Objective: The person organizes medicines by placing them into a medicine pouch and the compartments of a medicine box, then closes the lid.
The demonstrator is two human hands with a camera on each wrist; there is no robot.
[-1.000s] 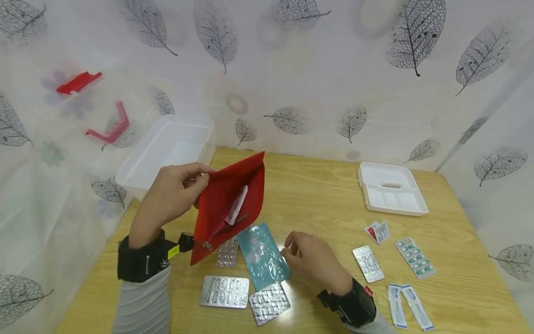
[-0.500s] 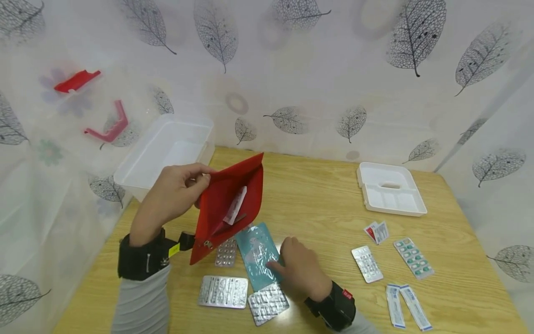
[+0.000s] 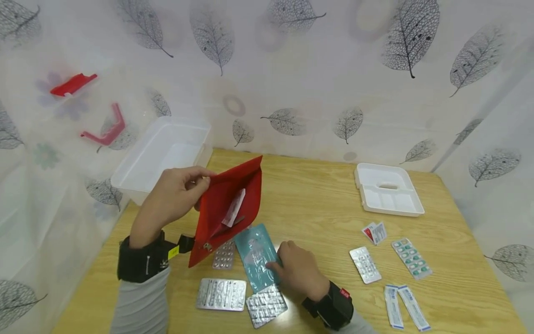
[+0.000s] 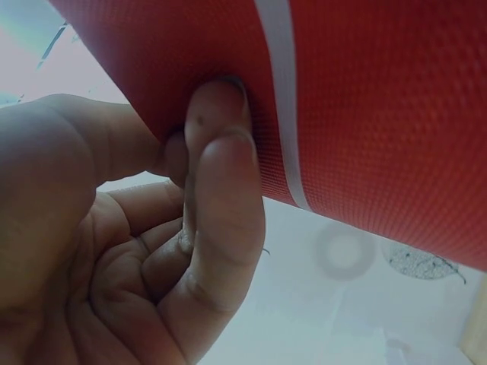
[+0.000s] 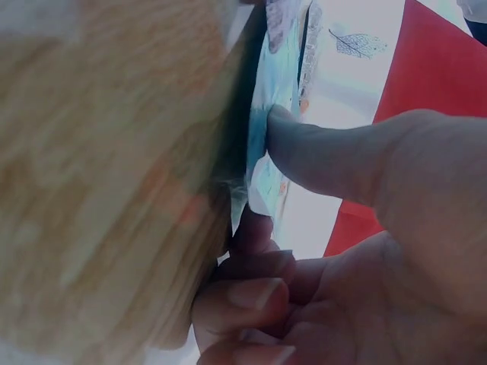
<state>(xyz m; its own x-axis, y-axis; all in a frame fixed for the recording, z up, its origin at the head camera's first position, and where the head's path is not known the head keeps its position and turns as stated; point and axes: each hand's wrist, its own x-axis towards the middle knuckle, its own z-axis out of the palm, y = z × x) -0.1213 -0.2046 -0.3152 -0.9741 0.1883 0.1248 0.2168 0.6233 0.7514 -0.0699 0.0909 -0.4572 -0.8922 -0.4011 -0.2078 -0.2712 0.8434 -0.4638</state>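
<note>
- Lying nearest at the front edge of the wooden table (image 3: 317, 195), two silver blister packs (image 3: 221, 294) are seen side by side, one tilted.
- Just right of them, the right hand (image 3: 297, 269) is laid on the teal packet (image 3: 257, 254); in the right wrist view its thumb is pressed on the packet's top edge and its fingers are curled under that edge, so the packet is pinched while flat on the table.
- A smaller blister strip (image 3: 224, 255) is partly covered by the red pouch (image 3: 227, 208), just left of the teal packet.
- The pouch is held up off the table, tilted, with a white slip showing in its open mouth; its upper edge is pinched between thumb and fingers of the left hand (image 3: 177, 195).
- Further right, more blister packs (image 3: 365, 264) and two white-and-blue sachets (image 3: 402, 306) are spread out.
- At the back, a white lidded tray (image 3: 388, 190) and a clear plastic box (image 3: 162, 155) are placed well apart.
</note>
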